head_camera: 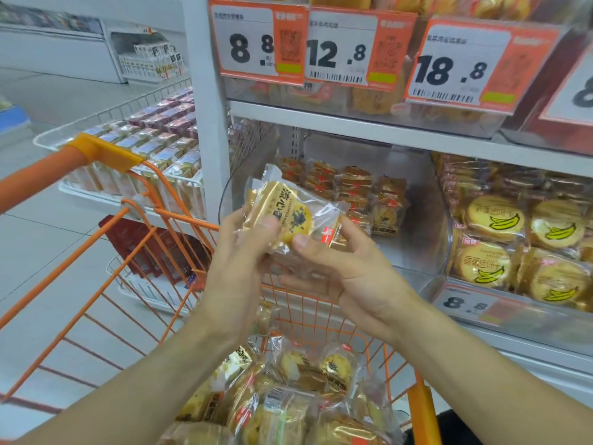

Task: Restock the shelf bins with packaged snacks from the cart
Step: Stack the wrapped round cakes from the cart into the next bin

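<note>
I hold a small stack of clear-wrapped yellow snack packs (288,213) between both hands, above the orange cart (128,226). My left hand (240,252) grips the stack's left side with the thumb on top. My right hand (346,261) holds its right side, thumb pressed on the front pack. Right behind the packs is a clear shelf bin (417,226), partly filled at the back with the same kind of packs (353,191). More wrapped snacks (288,396) lie piled in the cart below my arms.
A bin of banana-print cakes (513,252) sits to the right on the same shelf. Orange price tags (263,43) hang from the shelf above. A white wire basket of boxed goods (154,146) stands to the left beyond the shelf post (208,107).
</note>
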Demonstrator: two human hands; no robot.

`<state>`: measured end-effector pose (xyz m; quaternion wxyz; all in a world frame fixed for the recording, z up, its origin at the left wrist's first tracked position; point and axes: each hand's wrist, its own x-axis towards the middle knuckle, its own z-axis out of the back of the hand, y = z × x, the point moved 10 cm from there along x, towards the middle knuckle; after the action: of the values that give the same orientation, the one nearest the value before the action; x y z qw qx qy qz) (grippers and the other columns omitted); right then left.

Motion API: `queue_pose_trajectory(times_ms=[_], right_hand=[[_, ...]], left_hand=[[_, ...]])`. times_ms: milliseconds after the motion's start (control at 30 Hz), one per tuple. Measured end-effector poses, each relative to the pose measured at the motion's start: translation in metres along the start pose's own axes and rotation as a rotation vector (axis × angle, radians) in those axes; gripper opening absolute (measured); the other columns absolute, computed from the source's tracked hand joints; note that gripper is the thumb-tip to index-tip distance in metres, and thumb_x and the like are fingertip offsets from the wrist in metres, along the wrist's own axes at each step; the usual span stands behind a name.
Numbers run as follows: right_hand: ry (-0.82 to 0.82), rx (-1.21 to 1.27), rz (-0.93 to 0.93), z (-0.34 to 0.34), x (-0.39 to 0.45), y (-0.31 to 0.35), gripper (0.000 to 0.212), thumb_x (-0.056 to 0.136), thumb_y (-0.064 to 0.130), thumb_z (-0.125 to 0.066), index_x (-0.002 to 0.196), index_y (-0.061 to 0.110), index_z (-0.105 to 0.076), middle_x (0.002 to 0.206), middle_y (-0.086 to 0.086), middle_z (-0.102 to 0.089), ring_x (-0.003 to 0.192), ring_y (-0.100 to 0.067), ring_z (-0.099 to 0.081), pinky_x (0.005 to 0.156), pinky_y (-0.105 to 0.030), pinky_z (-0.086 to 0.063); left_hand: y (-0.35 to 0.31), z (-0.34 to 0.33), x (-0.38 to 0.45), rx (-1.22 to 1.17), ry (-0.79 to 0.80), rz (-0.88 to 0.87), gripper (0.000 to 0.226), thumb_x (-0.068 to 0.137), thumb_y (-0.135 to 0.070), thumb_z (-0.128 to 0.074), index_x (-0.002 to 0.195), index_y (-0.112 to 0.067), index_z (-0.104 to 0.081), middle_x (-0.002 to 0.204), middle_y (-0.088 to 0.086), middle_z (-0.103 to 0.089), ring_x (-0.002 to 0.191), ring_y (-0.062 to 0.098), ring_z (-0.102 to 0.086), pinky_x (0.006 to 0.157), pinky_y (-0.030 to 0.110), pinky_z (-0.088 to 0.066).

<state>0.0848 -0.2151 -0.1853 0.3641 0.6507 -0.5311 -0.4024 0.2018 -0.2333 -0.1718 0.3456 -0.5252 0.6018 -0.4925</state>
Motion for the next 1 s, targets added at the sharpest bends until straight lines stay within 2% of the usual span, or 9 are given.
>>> queue_pose_trajectory(times_ms=[100, 233, 367, 467, 600, 733, 867, 933, 1000], right_hand=[[-0.024, -0.171, 0.137, 0.017, 0.000, 0.025, 0.056, 0.075, 0.008, -0.080, 0.127, 0.011, -0.059, 0.119, -0.018, -0.071, 0.108, -0.043, -0.068, 0.085, -0.050, -0.060], [-0.017, -0.657, 0.376, 0.034, -0.010, 0.062, 0.063, 0.070, 0.016, -0.090, 0.122, 0.018, -0.055, 0.121, -0.011, -0.067, 0.113, -0.027, -0.066, 0.092, -0.045, -0.056], [0.070, -0.895, 0.346, 0.038, -0.004, 0.060, 0.079, 0.072, 0.022, -0.090, 0.133, 0.032, -0.041, 0.133, 0.005, -0.055, 0.123, -0.006, -0.057, 0.094, -0.023, -0.052], [0.035, -1.005, 0.319, 0.042, 0.007, 0.058, 0.052, 0.077, 0.047, -0.076, 0.122, 0.043, -0.049, 0.119, 0.022, -0.059, 0.133, -0.010, -0.052, 0.096, -0.017, -0.047], [-0.069, -1.228, 0.574, 0.037, -0.035, 0.090, 0.082, 0.058, 0.038, -0.096, 0.128, 0.028, -0.053, 0.114, 0.023, -0.062, 0.109, 0.005, -0.061, 0.090, -0.012, -0.048], [-0.280, -1.478, 0.739, 0.052, -0.042, 0.121, 0.072, 0.066, 0.031, -0.092, 0.128, 0.018, -0.057, 0.116, 0.005, -0.063, 0.103, -0.012, -0.063, 0.089, -0.036, -0.054], [-0.537, -1.896, 0.599, 0.076, -0.020, 0.134, 0.071, 0.066, 0.020, -0.086, 0.128, 0.019, -0.052, 0.114, -0.003, -0.060, 0.106, -0.029, -0.058, 0.097, -0.042, -0.037], [-0.559, -2.075, 0.376, 0.077, 0.000, 0.132, 0.065, 0.074, 0.019, -0.081, 0.129, 0.018, -0.047, 0.116, -0.007, -0.058, 0.110, -0.033, -0.057, 0.094, -0.043, -0.038], [-0.502, -2.177, 0.145, 0.076, 0.018, 0.125, 0.045, 0.086, 0.018, -0.067, 0.127, 0.014, -0.048, 0.120, -0.012, -0.058, 0.114, -0.036, -0.057, 0.090, -0.042, -0.040]], left_hand=[[-0.015, 0.007, 0.004, 0.338, -0.044, -0.130, 0.057, 0.076, -0.042, -0.079, 0.124, -0.021, -0.055, 0.106, -0.011, -0.072, 0.096, 0.006, -0.069, 0.078, 0.017, -0.055], [-0.007, 0.006, 0.013, 0.386, 0.123, -0.029, 0.093, 0.058, -0.048, -0.086, 0.139, -0.032, -0.043, 0.116, -0.007, -0.072, 0.106, 0.013, -0.069, 0.093, 0.038, -0.054], [-0.025, -0.018, 0.009, 0.827, 0.233, -0.207, 0.073, 0.055, -0.058, -0.083, 0.118, -0.040, -0.053, 0.095, -0.020, -0.069, 0.082, 0.001, -0.069, 0.069, 0.021, -0.054], [-0.034, -0.048, 0.006, 1.062, 0.373, -0.352, 0.068, 0.059, -0.055, -0.082, 0.116, -0.039, -0.050, 0.107, -0.033, -0.058, 0.082, -0.005, -0.065, 0.069, 0.018, -0.052], [-0.031, -0.065, 0.017, 1.002, 0.383, -0.376, 0.077, 0.069, -0.052, -0.078, 0.137, -0.039, -0.043, 0.122, -0.035, -0.055, 0.108, -0.013, -0.055, 0.090, 0.016, -0.049], [0.001, -0.085, 0.034, 1.249, 0.432, -0.294, 0.092, 0.090, -0.061, -0.051, 0.158, -0.022, -0.002, 0.162, -0.011, -0.014, 0.146, 0.002, -0.017, 0.117, 0.022, -0.020], [0.036, -0.103, 0.057, 1.550, 0.454, -0.289, 0.080, 0.099, -0.058, -0.032, 0.155, -0.004, -0.013, 0.162, 0.013, -0.016, 0.151, 0.025, -0.012, 0.123, 0.043, -0.016], [0.050, -0.116, 0.071, 1.632, 0.488, -0.304, 0.076, 0.099, -0.058, -0.029, 0.150, -0.002, -0.028, 0.159, 0.018, -0.023, 0.149, 0.031, -0.014, 0.122, 0.047, -0.015], [0.066, -0.126, 0.080, 1.641, 0.549, -0.272, 0.078, 0.099, -0.058, -0.029, 0.152, -0.001, -0.025, 0.161, 0.018, -0.020, 0.151, 0.031, -0.009, 0.123, 0.046, -0.011]])
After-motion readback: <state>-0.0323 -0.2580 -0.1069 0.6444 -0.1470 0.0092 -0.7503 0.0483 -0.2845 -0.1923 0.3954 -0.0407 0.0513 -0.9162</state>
